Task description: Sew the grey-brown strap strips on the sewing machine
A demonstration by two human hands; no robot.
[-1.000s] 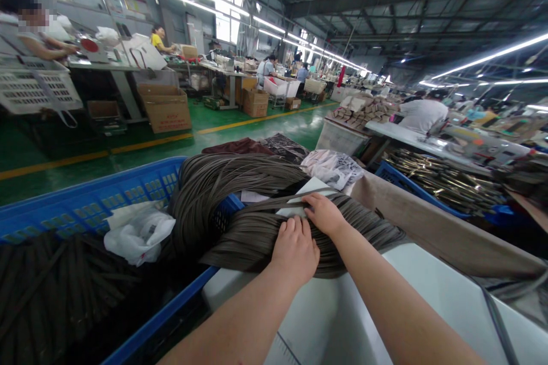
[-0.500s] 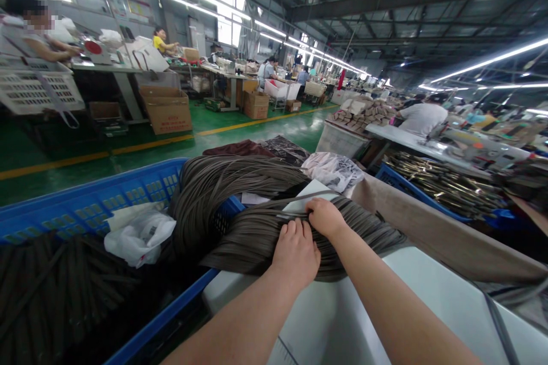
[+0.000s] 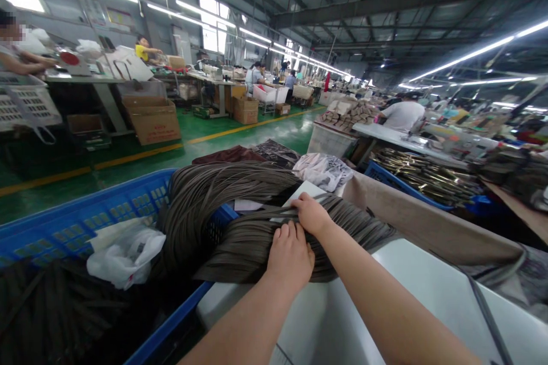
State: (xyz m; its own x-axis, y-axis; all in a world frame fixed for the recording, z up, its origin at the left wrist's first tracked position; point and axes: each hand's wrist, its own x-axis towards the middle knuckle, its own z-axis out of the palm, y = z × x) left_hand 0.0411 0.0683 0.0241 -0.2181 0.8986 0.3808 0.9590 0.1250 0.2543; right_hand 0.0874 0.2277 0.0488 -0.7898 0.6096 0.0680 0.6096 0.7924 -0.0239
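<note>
strip bundle [image 3: 248, 242] on worktop [image 3: 419, 268]; basket [image 3: 94, 207] left, plastic bag [image 3: 126, 255] inside.

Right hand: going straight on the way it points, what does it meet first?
Likely the dark strips just ahead of the right hand, though the pale panel lies so close that depth leaves the order unsure.

Pale, smooth worktop [image 3: 323, 319], close in front | directly on its far part: thick bundle of dark strips [image 3: 246, 242], spread crosswise | left, alongside: blue basket [image 3: 122, 205], holding more loose strips [image 3: 47, 313] and a crumpled plastic bag [image 3: 126, 256] | beyond: green floor [image 3: 166, 161], bearing brown cartons [image 3: 154, 122]
</note>
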